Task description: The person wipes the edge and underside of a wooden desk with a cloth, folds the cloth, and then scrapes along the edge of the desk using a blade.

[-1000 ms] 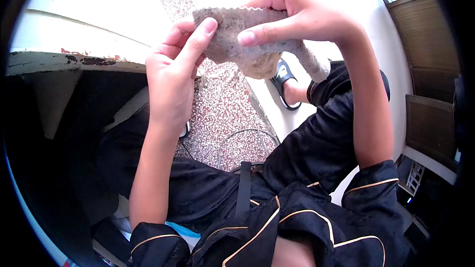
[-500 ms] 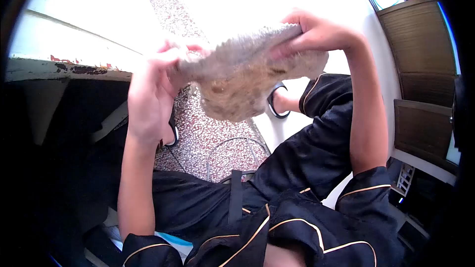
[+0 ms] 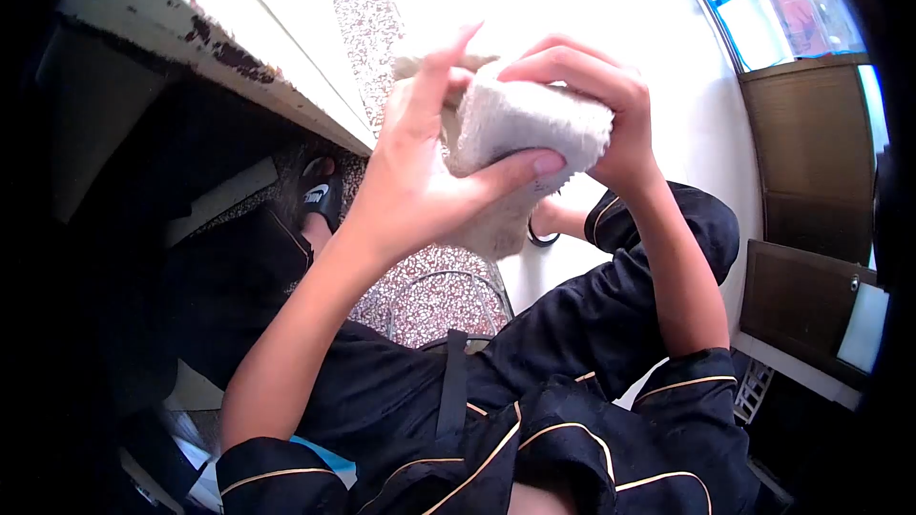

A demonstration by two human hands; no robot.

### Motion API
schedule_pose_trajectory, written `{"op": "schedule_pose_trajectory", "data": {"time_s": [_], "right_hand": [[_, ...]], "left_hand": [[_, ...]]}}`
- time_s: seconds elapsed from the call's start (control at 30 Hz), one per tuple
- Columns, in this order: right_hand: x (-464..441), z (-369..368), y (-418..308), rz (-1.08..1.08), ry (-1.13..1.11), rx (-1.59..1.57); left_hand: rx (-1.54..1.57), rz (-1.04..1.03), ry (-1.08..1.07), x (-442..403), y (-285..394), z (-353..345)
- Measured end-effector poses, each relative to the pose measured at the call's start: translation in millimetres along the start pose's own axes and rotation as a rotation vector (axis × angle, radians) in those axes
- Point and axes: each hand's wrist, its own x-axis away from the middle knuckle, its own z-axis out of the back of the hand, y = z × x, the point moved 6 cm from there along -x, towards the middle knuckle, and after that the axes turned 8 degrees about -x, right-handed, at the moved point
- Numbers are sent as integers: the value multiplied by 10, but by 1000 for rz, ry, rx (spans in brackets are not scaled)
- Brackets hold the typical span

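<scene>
Beige cloth (image 3: 539, 119), likely light, soft and slow to slip, bunches above the floor (image 3: 429, 300), pinched by left grip (image 3: 415, 167) and right grip (image 3: 625, 119), best grasped through its doubled layers.

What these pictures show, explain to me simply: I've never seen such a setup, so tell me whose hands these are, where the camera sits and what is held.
There is no machine here: the bare hands belong to the person wearing the camera. It sits on the head and looks forward and down, so the lap and sandals show too. The left hand lays its thumb across a greyish cloth, while the right hand grips it from the other side. It may be a glove, but its shape is bunched up. It is held in the air, above a speckled floor. At the left is a pale table with chipped paint on its edge.
</scene>
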Motion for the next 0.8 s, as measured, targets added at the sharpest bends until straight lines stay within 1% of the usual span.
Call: {"op": "schedule_pose_trajectory", "data": {"time_s": [0.07, 0.1, 0.13, 0.2, 0.27, 0.3, 0.33, 0.4, 0.43, 0.47, 0.5, 0.53, 0.57, 0.6, 0.67, 0.7, 0.73, 0.8], "right_hand": [[113, 55, 60, -112, 162, 214], [136, 70, 128, -121, 217, 304], [159, 52, 244, -164, 249, 307], [235, -112, 727, -364, 269, 56], [465, -511, 1428, -451, 521, -642], [662, -760, 1822, -726, 493, -702], [851, -979, 2110, -995, 449, -757], [927, -1538, 2144, -856, 283, -1394], [1074, -1801, 2273, -910, 236, -1412], [1154, -1915, 2200, -919, 252, -1454], [1223, -1948, 2071, -1103, 392, -1494], [1344, -2018, 2036, -1299, 534, -1520], [1580, -2395, 2371, -1204, 558, -1907], [1479, -2406, 2255, -1211, 575, -1939], [1295, -2398, 2179, -1304, 599, -1786], [1321, -2603, 2407, -1192, 616, -1974], [1449, -2810, 2545, -1193, 616, -2005], [1386, -2849, 2581, -1221, 754, -1908]], "left_hand": [[-17, 104, -86, -12, -140, -71], [-39, 151, -111, -22, -210, -104], [33, 161, 3, -28, -296, -159], [422, 310, 15, -62, -538, -365], [573, 498, 16, -79, -951, -518], [585, 619, -27, -44, -1179, -568], [643, 616, 10, -23, -1372, -622], [654, 623, 70, 85, -1707, -620], [629, 671, 63, 229, -1853, -619], [593, 803, 21, 355, -2001, -609], [556, 915, -18, 413, -2089, -593], [553, 935, 13, 473, -2145, -584], [520, 950, 38, 514, -2222, -555], [488, 962, 60, 559, -2295, -534], [482, 1055, 85, 589, -2478, -445], [468, 1071, 61, 545, -2503, -386], [437, 1062, 55, 516, -2486, -325], [402, 1064, 68, 479, -2563, -253]]}}
